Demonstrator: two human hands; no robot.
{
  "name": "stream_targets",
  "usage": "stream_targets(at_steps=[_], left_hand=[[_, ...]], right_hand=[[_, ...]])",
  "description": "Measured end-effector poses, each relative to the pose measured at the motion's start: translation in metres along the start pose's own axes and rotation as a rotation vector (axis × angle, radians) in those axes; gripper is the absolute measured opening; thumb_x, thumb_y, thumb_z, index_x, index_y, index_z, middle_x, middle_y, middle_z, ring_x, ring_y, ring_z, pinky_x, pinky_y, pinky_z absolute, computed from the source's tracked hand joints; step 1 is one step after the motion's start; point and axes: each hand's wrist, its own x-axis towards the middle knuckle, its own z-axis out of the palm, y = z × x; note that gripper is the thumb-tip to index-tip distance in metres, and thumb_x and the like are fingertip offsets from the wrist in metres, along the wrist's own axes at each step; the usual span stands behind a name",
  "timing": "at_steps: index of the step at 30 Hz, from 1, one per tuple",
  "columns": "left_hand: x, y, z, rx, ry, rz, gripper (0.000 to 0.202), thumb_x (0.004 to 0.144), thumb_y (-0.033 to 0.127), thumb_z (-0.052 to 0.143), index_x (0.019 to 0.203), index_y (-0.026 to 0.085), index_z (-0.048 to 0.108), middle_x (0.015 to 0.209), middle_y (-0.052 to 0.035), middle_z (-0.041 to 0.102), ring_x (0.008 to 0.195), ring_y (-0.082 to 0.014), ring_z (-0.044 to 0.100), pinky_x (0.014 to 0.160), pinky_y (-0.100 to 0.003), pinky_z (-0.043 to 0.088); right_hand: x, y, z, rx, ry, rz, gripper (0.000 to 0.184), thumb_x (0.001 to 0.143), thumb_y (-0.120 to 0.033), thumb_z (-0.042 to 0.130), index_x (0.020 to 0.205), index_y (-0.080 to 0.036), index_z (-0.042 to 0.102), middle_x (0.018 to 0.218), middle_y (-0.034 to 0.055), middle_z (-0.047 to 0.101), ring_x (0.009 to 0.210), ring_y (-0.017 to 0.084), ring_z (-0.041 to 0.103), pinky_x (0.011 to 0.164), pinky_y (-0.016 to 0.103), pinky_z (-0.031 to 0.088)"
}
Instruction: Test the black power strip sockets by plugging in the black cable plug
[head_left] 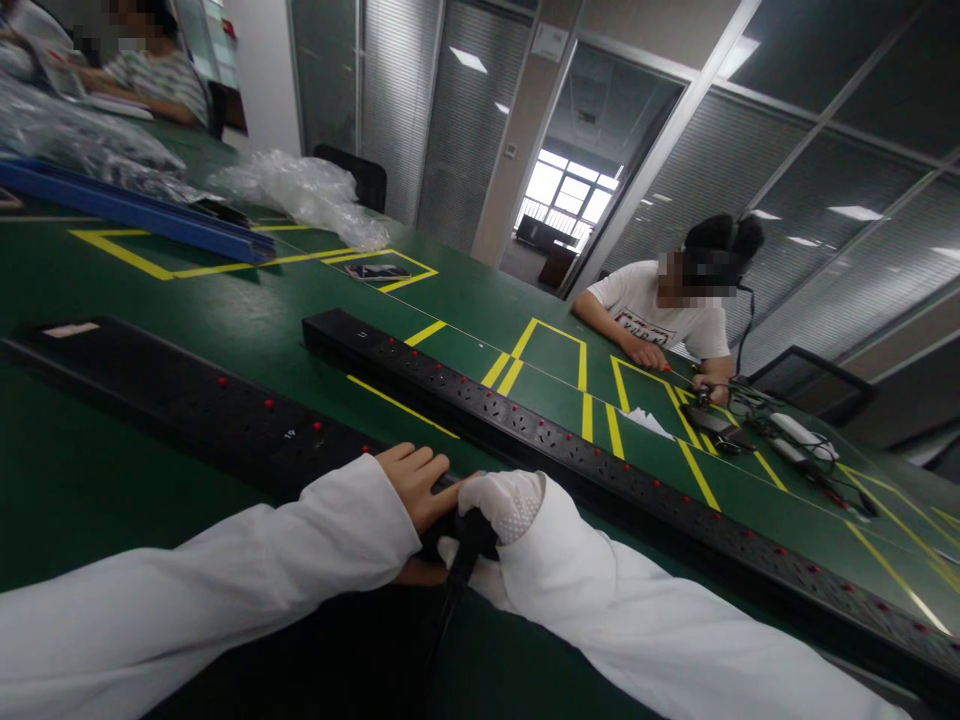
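Note:
A long black power strip (180,375) with red dots along it lies at a slant on the near left. My bare left hand (421,485) is wrapped over its near end, fingers on top and thumb toward the right. Close against it, my right hand (510,505), in a white dotted glove, grips a black plug (472,540) whose cord hangs down. The hands cover the contact between plug and strip, so I cannot tell whether it is inserted. Beyond both hands lies a second, longer black power strip (555,435).
Yellow tape lines (420,332) mark the green table (247,300). At the far left are a blue channel (150,210) and clear plastic wrap (300,195). Across the table, a person (660,310) works near tangled cables (765,400). Another person (157,80) sits at the back left.

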Motion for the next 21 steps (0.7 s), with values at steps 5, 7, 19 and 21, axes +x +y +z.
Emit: stream_targets(at_steps=[5, 7, 19, 21], left_hand=[[0.0002, 0.0, -0.0009, 0.001, -0.004, -0.002, 0.048, 0.07, 0.058, 0.056, 0.097, 0.019, 0.064, 0.089, -0.0101, 0.058, 0.072, -0.0248, 0.052, 0.059, -0.037, 0.035], [0.0004, 0.0001, -0.0012, -0.001, -0.007, -0.008, 0.048, 0.07, 0.058, 0.056, 0.098, 0.02, 0.063, 0.089, -0.0095, 0.058, 0.072, -0.0248, 0.052, 0.059, -0.037, 0.035], [0.0007, 0.0013, -0.0012, 0.015, -0.012, -0.024, 0.04, 0.074, 0.05, 0.057, 0.096, 0.018, 0.064, 0.089, -0.0093, 0.058, 0.072, -0.0246, 0.052, 0.06, -0.037, 0.036], [0.0007, 0.0011, -0.0015, 0.007, -0.016, -0.024, 0.039, 0.072, 0.049, 0.06, 0.096, 0.018, 0.063, 0.088, -0.0088, 0.058, 0.072, -0.0246, 0.052, 0.061, -0.037, 0.037]], right_hand=[[-0.0007, -0.0001, -0.0006, -0.03, 0.022, -0.004, 0.023, 0.076, -0.044, 0.057, 0.085, -0.023, 0.055, 0.075, -0.0007, 0.06, 0.067, 0.017, 0.057, 0.058, 0.027, 0.03], [-0.0015, 0.0011, 0.001, -0.029, 0.019, 0.001, 0.024, 0.078, -0.045, 0.056, 0.088, -0.023, 0.056, 0.076, -0.0006, 0.061, 0.067, 0.017, 0.057, 0.059, 0.027, 0.03], [0.0007, 0.0067, 0.0056, -0.001, -0.02, 0.033, 0.031, 0.077, -0.053, 0.058, 0.09, -0.025, 0.056, 0.074, -0.0026, 0.06, 0.062, 0.013, 0.054, 0.054, 0.025, 0.026], [0.0008, 0.0059, 0.0037, 0.002, -0.031, 0.051, 0.03, 0.076, -0.053, 0.059, 0.089, -0.025, 0.057, 0.072, -0.0033, 0.059, 0.06, 0.013, 0.053, 0.053, 0.024, 0.026]])
